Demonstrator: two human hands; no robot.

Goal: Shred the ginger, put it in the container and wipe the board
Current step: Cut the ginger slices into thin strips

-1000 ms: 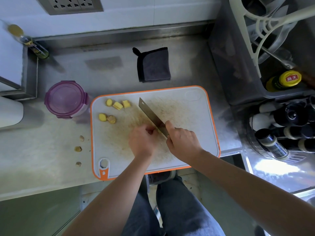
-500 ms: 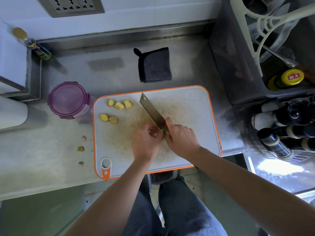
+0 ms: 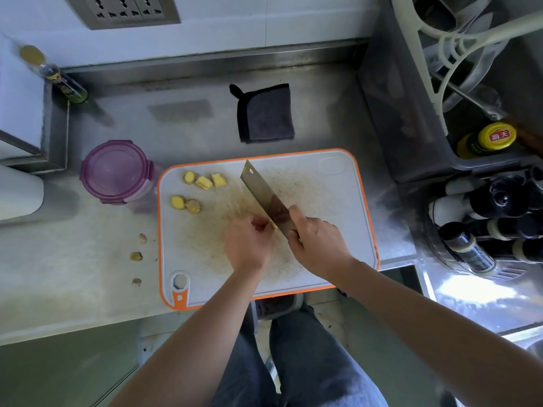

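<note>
So that the cut is guided, ginger is pinched by left hand, cleaver clasped by right hand

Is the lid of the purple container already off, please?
No, the purple lid covers the container beside the cutting board.

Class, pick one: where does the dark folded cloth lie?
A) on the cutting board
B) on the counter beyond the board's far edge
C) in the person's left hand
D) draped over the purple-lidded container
B: the dark cloth lies folded flat on the steel counter, just past the far edge of the cutting board.
</note>
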